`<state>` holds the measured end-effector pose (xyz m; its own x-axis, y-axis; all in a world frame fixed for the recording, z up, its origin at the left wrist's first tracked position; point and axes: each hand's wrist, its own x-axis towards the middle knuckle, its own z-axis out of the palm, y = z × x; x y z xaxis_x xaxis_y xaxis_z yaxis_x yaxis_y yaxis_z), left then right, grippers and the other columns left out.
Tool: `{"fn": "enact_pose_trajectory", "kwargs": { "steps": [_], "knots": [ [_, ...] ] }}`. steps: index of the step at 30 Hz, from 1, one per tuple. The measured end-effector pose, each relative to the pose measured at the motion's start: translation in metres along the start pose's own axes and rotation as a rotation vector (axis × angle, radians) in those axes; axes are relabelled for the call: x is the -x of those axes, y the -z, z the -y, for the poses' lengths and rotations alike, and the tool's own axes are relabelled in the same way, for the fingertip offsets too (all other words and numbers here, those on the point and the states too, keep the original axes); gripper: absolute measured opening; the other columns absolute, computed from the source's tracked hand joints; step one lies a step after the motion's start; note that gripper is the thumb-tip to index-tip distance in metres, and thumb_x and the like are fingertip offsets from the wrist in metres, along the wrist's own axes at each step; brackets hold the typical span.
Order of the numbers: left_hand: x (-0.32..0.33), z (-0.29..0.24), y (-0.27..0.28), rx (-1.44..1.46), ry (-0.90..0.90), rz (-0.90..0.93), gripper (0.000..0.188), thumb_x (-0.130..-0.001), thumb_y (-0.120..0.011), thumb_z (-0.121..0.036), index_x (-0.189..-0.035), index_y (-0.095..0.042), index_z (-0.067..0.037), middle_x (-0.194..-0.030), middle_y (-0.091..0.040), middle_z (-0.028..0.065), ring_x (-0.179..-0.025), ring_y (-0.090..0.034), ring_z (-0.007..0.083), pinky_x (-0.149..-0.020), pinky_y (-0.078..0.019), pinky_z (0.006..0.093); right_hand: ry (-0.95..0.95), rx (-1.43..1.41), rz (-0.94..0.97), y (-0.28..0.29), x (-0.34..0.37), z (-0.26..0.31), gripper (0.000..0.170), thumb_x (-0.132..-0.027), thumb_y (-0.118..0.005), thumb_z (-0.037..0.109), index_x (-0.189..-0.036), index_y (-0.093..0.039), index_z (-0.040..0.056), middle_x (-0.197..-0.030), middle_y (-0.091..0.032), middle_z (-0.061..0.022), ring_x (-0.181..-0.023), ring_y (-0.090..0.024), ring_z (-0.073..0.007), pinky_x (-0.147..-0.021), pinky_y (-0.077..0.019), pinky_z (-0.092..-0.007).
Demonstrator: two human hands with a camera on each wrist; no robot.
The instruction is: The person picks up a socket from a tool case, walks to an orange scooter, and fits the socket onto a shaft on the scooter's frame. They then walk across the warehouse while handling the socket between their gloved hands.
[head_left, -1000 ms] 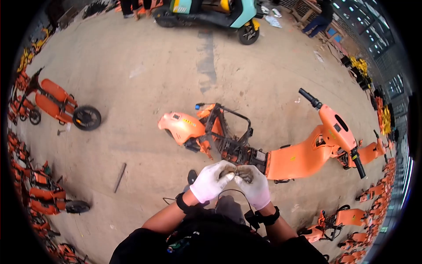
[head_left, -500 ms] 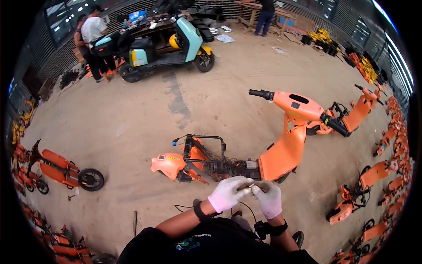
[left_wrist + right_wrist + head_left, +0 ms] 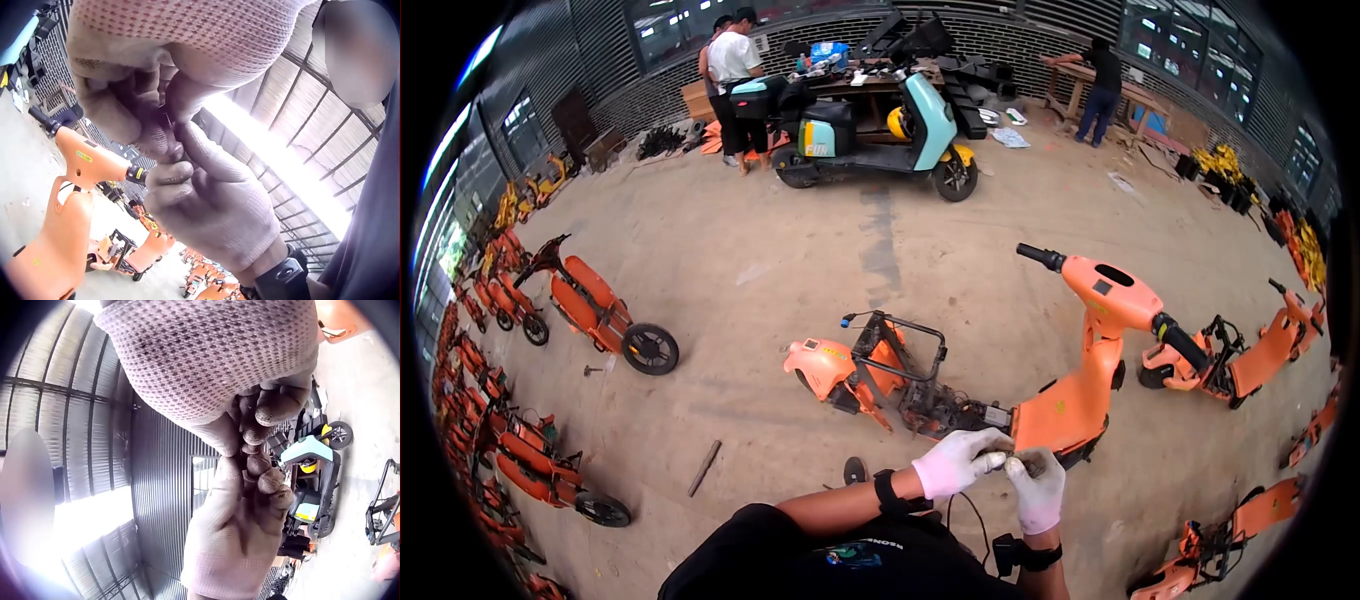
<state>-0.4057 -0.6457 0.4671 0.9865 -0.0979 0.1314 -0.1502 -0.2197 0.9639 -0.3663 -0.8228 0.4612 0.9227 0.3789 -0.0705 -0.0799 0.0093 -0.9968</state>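
Observation:
Both hands wear white knit gloves with dark, soiled fingers and meet fingertip to fingertip in front of the body. With thumb and curled fingers, my left hand [image 3: 955,463] pinches a small dark piece [image 3: 167,117], mostly hidden by the fingers; its kind I cannot tell. My right hand [image 3: 1038,492] closes thumb and fingers on it from the other side. Just beyond the hands in the head view stands a partly stripped orange scooter [image 3: 1055,415], its black frame [image 3: 920,352] and inner parts exposed behind the footboard.
A dark bar [image 3: 705,468] lies on the concrete floor at the left. Another orange scooter [image 3: 605,310] stands farther left, with rows of them along both sides. A teal scooter [image 3: 925,120] stands at the back near a cluttered bench and several people [image 3: 735,65].
The head view has tilted up, bringing the back wall and people into sight. The hands stay together, fingers still pinching at the same spot, and now appear farther right in the frame.

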Motion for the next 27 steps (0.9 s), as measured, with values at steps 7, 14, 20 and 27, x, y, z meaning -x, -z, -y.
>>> {"fn": "enact_pose_trajectory", "kwargs": {
  "steps": [7, 14, 20, 27],
  "knots": [
    [-0.016, -0.014, -0.034, 0.4, 0.183, 0.067, 0.038, -0.096, -0.056, -0.032, -0.115, -0.058, 0.001, -0.095, -0.062, 0.0039, -0.085, -0.057, 0.0095, -0.077, -0.0488, 0.0267, 0.127, 0.075, -0.123, 0.026, 0.021, 0.02, 0.019, -0.081, -0.067, -0.001, -0.099, -0.061, 0.0004, -0.083, -0.063, -0.0016, -0.073, -0.055, -0.0051, -0.065, -0.0468, -0.0221],
    [-0.023, -0.021, -0.057, 0.858, 0.251, 0.15, 0.045, -0.097, -0.053, -0.034, -0.121, -0.051, 0.004, -0.106, -0.059, 0.0057, -0.094, -0.055, 0.0101, -0.082, -0.0443, 0.0256, 0.246, 0.223, -0.175, 0.036, 0.036, 0.044, 0.038, -0.075, -0.069, 0.002, -0.112, -0.062, 0.0028, -0.09, -0.061, -0.0072, -0.077, -0.059, -0.0152, -0.071, -0.0484, -0.0268],
    [-0.018, -0.025, -0.055, 0.837, 0.225, 0.132, 0.044, -0.098, -0.051, -0.034, -0.121, -0.051, 0.004, -0.106, -0.059, 0.0057, -0.094, -0.053, 0.0101, -0.082, -0.0433, 0.0263, 0.26, 0.255, -0.112, 0.038, 0.035, 0.045, 0.038, -0.075, -0.069, 0.004, -0.112, -0.063, 0.0037, -0.092, -0.061, -0.0084, -0.079, -0.06, -0.0182, -0.074, -0.0486, -0.0294],
    [-0.01, -0.027, -0.045, 0.396, 0.158, -0.03, 0.038, -0.097, -0.054, -0.033, -0.115, -0.057, 0.001, -0.095, -0.062, 0.0042, -0.082, -0.055, 0.0079, -0.073, -0.0461, 0.0238, 0.209, 0.211, -0.022, 0.03, 0.027, 0.037, 0.033, -0.076, -0.069, 0.002, -0.109, -0.063, 0.0027, -0.091, -0.06, -0.0078, -0.078, -0.059, -0.0144, -0.072, -0.0478, -0.0261]
  ]
}}
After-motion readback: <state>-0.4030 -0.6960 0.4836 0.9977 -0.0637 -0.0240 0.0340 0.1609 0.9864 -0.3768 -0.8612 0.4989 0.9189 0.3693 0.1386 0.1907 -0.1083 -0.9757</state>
